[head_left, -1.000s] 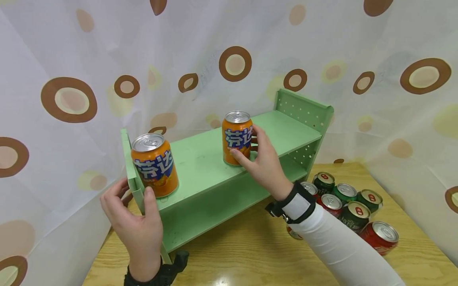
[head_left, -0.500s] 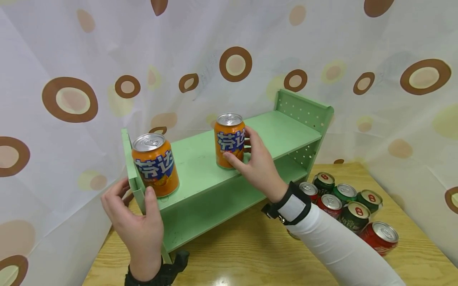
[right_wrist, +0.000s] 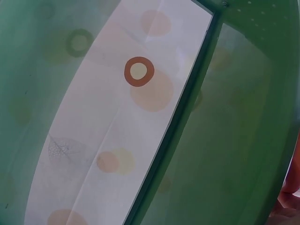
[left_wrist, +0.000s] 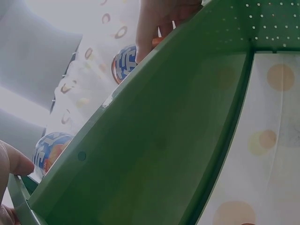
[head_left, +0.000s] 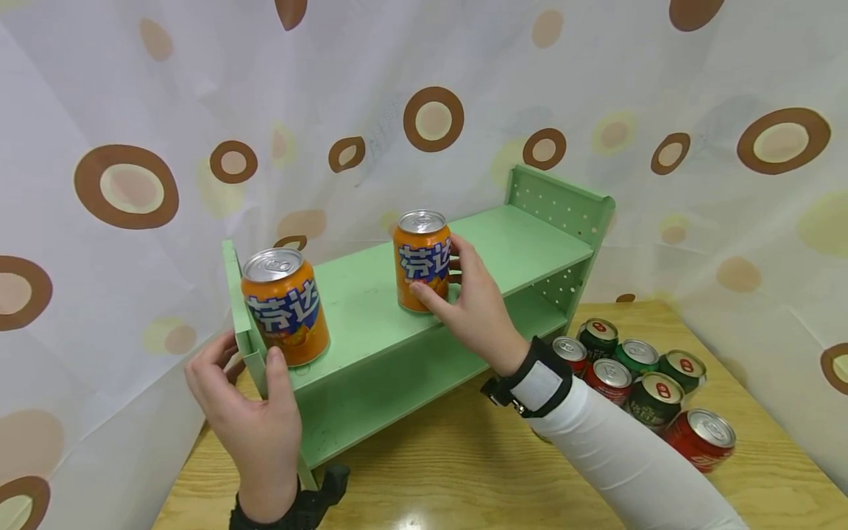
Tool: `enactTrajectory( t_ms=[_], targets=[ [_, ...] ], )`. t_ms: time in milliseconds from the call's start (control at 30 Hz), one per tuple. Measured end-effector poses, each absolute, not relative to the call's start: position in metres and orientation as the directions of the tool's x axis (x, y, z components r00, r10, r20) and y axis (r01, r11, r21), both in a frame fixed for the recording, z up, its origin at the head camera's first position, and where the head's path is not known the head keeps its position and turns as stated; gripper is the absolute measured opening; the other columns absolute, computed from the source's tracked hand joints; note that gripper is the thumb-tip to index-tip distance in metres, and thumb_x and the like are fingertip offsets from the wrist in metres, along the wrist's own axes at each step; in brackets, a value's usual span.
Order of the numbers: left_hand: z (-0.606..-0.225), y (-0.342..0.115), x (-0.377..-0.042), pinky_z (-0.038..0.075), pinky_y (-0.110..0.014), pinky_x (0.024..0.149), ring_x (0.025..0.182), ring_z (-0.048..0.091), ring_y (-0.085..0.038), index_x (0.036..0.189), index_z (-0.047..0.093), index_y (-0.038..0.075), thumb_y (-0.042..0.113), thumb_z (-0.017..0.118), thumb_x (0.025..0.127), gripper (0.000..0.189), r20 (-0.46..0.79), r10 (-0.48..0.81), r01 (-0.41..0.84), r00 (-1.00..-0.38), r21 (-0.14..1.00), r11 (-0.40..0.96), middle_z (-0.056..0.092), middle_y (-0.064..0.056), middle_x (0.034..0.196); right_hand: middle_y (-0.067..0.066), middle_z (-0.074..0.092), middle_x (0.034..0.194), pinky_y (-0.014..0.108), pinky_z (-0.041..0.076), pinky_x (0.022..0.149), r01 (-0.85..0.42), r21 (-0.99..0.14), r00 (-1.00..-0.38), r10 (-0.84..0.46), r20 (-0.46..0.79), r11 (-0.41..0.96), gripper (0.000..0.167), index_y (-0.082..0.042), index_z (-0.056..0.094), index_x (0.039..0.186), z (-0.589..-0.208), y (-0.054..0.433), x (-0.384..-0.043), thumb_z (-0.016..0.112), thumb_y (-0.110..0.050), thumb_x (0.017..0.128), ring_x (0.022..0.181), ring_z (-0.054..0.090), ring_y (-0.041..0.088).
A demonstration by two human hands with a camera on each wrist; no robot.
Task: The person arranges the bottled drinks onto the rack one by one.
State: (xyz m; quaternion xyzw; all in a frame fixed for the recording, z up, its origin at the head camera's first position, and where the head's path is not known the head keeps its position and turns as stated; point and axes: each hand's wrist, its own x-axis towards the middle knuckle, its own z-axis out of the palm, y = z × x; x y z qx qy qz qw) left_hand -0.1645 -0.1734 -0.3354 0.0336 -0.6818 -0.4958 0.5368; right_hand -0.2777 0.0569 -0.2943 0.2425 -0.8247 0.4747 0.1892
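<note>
Two orange soda cans with blue-and-white lettering stand on the top board of a light green two-tier shelf (head_left: 371, 298). My left hand (head_left: 255, 416) grips the shelf's left end panel (head_left: 244, 316), its thumb at the foot of the left can (head_left: 285, 313) and its other fingers behind the panel, partly hidden. Around the middle can (head_left: 417, 254), my right hand (head_left: 473, 313) curls from the right, thumb on its front. Seen from below in the left wrist view, the top board (left_wrist: 154, 136) covers part of both cans. The right wrist view mostly shows the shelf's underside (right_wrist: 234, 131).
Several red and green cans (head_left: 656, 401) stand grouped on the wooden table (head_left: 424, 478) to the right, partly behind my right sleeve. The shelf's perforated right end panel (head_left: 556, 210) rises at the far end. A patterned white sheet (head_left: 371, 66) hangs behind.
My right hand has shifted the middle can a little to the left along the top board, mostly in the first half second. The left hand and left can have stayed in place.
</note>
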Motion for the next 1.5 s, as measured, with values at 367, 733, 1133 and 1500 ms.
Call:
enactTrajectory(
  t_ms=[367,733,1133,1500],
  targets=[
    [-0.335,-0.173,-0.164,0.042,-0.025,0.098,0.123,0.048,-0.012,0.134,0.053,-0.001,0.007,0.062,0.093,0.042,0.695,-0.583,0.488,-0.42,0.715,0.5,0.048,0.006,0.127,0.015,0.054,0.139,0.045,0.054,0.102,-0.577,-0.685,-0.811,-0.214,0.544,0.445,0.079,-0.005,0.032,0.156,-0.295,0.055,-0.277,0.075,-0.029,0.094,0.121,0.057,0.029],
    [-0.335,-0.173,-0.164,0.042,-0.024,0.098,0.123,0.048,-0.011,0.133,0.053,-0.002,0.006,0.062,0.093,0.042,0.702,-0.578,0.496,-0.415,0.707,0.503,0.046,0.012,0.127,0.014,0.055,0.136,0.043,0.056,0.099,-0.594,-0.671,-0.798,-0.217,0.563,0.445,0.079,-0.005,0.033,0.155,-0.296,0.052,-0.277,0.076,-0.029,0.094,0.119,0.059,0.027],
    [-0.335,-0.172,-0.164,0.042,-0.024,0.097,0.122,0.048,-0.009,0.133,0.052,-0.003,0.006,0.062,0.093,0.042,0.699,-0.581,0.49,-0.417,0.711,0.504,0.041,0.02,0.125,0.014,0.055,0.137,0.043,0.056,0.099,-0.601,-0.665,-0.793,-0.229,0.565,0.443,0.079,-0.005,0.034,0.155,-0.296,0.045,-0.275,0.076,-0.032,0.094,0.119,0.059,0.028],
    [-0.335,-0.173,-0.164,0.041,-0.024,0.097,0.122,0.048,-0.01,0.132,0.053,-0.002,0.006,0.062,0.093,0.042,0.698,-0.582,0.488,-0.417,0.712,0.505,0.045,0.014,0.126,0.012,0.056,0.137,0.042,0.056,0.099,-0.609,-0.66,-0.788,-0.237,0.568,0.44,0.078,-0.006,0.036,0.154,-0.296,0.04,-0.272,0.077,-0.032,0.093,0.119,0.059,0.027]
  ],
)
